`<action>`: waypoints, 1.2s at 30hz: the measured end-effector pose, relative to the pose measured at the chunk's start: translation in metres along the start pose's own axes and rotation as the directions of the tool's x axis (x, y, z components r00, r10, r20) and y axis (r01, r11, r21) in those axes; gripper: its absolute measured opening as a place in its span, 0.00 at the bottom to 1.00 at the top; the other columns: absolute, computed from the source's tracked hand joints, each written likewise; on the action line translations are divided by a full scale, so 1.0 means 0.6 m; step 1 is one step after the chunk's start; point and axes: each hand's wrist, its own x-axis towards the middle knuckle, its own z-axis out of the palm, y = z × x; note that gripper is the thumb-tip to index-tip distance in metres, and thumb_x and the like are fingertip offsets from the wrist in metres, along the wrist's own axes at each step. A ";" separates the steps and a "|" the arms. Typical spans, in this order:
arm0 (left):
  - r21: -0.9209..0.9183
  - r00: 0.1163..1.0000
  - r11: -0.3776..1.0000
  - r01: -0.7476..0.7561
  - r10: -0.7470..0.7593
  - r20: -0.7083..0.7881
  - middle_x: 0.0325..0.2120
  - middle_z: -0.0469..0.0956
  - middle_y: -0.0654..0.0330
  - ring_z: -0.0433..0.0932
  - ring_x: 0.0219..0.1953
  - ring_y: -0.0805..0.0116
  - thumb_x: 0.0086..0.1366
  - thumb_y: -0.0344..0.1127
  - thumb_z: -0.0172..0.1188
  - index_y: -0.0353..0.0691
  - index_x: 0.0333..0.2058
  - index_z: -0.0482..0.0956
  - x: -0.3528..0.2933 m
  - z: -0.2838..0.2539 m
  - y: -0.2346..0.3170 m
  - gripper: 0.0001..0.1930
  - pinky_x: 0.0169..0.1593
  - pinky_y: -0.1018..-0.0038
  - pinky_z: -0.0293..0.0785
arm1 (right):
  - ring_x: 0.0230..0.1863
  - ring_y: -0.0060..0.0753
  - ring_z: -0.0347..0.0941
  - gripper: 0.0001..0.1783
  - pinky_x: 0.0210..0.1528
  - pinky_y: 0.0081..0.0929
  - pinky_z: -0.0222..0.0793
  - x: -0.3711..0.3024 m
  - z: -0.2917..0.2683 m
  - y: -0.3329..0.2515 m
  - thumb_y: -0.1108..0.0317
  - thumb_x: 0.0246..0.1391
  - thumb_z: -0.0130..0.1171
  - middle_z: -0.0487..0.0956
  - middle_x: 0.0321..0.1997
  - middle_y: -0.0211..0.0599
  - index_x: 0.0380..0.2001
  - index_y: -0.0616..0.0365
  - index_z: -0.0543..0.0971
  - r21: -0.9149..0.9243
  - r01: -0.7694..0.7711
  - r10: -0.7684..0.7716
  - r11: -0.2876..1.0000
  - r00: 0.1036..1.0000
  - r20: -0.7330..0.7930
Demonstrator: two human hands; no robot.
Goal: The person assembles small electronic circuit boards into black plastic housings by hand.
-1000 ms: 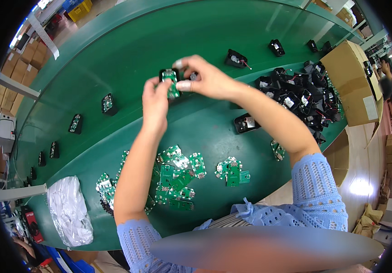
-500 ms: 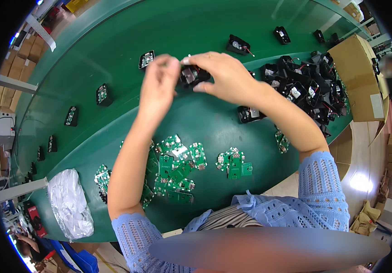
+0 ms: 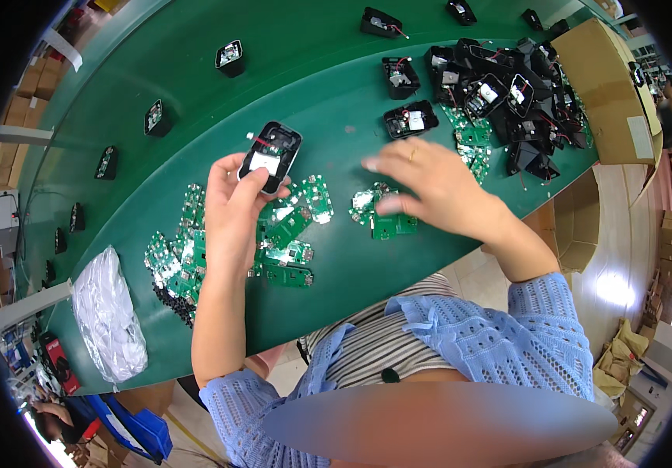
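Note:
My left hand (image 3: 230, 207) grips a small black plastic housing (image 3: 287, 140), thumb pressed inside near a white block and thin red wires. The housing is tilted, its hollow side facing up. My right hand (image 3: 445, 187) hovers at the right with thumb and fingers apart, slightly blurred, nothing visible in it. Under its fingertips lies a small group of green circuit boards (image 3: 395, 226), partly covered by the hand. A larger pile of green circuit boards (image 3: 293, 226) spreads beside and behind my left wrist. Two black housings (image 3: 400, 76) with parts inside stand beyond my right hand.
Many black housings (image 3: 535, 129) are heaped at the right beside an open cardboard box (image 3: 613, 93). More housings (image 3: 230, 56) stand spaced along the far green strip. A clear plastic bag (image 3: 109, 320) and small black pieces (image 3: 173, 303) lie at the left.
Both hands have come back from the far strip. The left now holds a black housing nearer me; the right has separated and moved over the small board group. The view has shifted.

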 end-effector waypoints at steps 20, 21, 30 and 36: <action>-0.059 0.995 0.995 -0.083 0.079 -0.063 0.29 0.74 0.54 0.78 0.27 0.65 0.62 0.29 0.48 0.34 0.37 0.65 -0.038 0.024 -0.056 0.07 0.28 0.74 0.77 | 0.37 0.41 0.69 0.17 0.35 0.33 0.69 -0.063 0.079 -0.057 0.67 0.43 0.59 0.70 0.37 0.41 0.38 0.61 0.71 -0.119 -0.189 0.142 0.975 0.936 -0.323; -0.043 0.992 0.994 -0.104 0.101 -0.073 0.29 0.74 0.55 0.78 0.24 0.67 0.62 0.31 0.49 0.35 0.36 0.66 -0.039 0.024 -0.054 0.07 0.26 0.76 0.76 | 0.35 0.42 0.71 0.13 0.35 0.34 0.69 -0.063 0.072 -0.045 0.72 0.44 0.57 0.72 0.36 0.41 0.35 0.61 0.71 -0.062 -0.189 0.157 0.980 0.925 -0.345; 0.243 0.919 0.915 -0.322 0.364 -0.151 0.26 0.74 0.59 0.73 0.22 0.77 0.58 0.28 0.55 0.34 0.34 0.67 -0.034 0.011 -0.071 0.08 0.23 0.83 0.70 | 0.26 0.25 0.74 0.07 0.28 0.19 0.71 -0.036 0.035 -0.057 0.76 0.49 0.56 0.74 0.30 0.35 0.32 0.62 0.70 0.793 -0.138 0.485 0.593 0.848 -0.215; 0.456 0.842 0.791 -0.408 0.519 -0.147 0.24 0.74 0.59 0.71 0.22 0.75 0.55 0.28 0.59 0.35 0.34 0.67 -0.033 0.007 -0.079 0.10 0.24 0.79 0.68 | 0.26 0.25 0.73 0.06 0.26 0.21 0.72 0.016 0.044 -0.119 0.78 0.52 0.52 0.74 0.29 0.38 0.33 0.62 0.67 0.989 -0.038 0.360 0.145 0.933 -0.017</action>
